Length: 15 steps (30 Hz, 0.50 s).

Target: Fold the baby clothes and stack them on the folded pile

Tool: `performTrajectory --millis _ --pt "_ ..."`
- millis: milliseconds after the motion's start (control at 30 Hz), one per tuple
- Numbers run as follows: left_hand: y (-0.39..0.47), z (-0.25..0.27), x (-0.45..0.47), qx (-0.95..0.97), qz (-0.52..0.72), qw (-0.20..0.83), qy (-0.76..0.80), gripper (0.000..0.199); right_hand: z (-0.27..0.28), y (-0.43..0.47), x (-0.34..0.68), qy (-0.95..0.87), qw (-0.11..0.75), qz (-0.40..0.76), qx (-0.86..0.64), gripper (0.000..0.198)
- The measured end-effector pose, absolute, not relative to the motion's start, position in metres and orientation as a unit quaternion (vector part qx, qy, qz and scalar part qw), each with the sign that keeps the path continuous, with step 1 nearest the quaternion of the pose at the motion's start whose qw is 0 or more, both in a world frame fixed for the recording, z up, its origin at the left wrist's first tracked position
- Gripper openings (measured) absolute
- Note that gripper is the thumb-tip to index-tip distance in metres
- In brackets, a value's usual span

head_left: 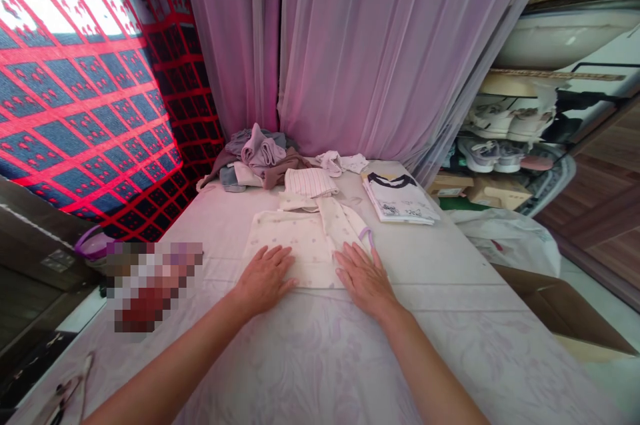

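Observation:
A cream long-sleeved child's top [290, 232] with small pale prints lies spread on the bed [320, 358], one sleeve folded across its body. Its other side shows a purple-edged cuff at the right. My left hand [267, 278] rests flat on the top's lower left part, fingers stretched out. On the lower right part lies my right hand [365, 278], palm down with fingers extended, close to the cuff. Neither hand grips the cloth. Just beyond the top sits a folded striped garment [310, 182].
A heap of mauve and grey clothes [260, 155] lies at the back left. Folded shirts [400, 198] are stacked at the right. A purple curtain [370, 52] hangs behind the bed. Shoes [493, 152] fill a rack on the right, above an open cardboard box [565, 308].

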State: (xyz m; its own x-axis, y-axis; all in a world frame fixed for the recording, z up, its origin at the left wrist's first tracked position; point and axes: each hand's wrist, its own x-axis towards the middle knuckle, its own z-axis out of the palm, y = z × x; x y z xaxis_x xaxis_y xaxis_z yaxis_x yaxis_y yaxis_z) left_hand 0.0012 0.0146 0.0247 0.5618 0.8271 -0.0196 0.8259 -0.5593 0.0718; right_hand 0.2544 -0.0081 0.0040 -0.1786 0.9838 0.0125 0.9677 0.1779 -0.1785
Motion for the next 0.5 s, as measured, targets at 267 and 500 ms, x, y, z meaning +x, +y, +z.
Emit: performTrajectory --millis 267,500 --pt "0.013 0.002 0.07 0.918 0.057 0.109 0.377 0.057 0.011 0.028 0.266 -0.794 0.054 0.123 -0.593 0.048" --pt "0.012 -0.006 0.065 0.926 0.09 0.078 0.358 0.052 0.015 0.066 0.265 -0.807 0.034 0.121 -0.578 0.047"
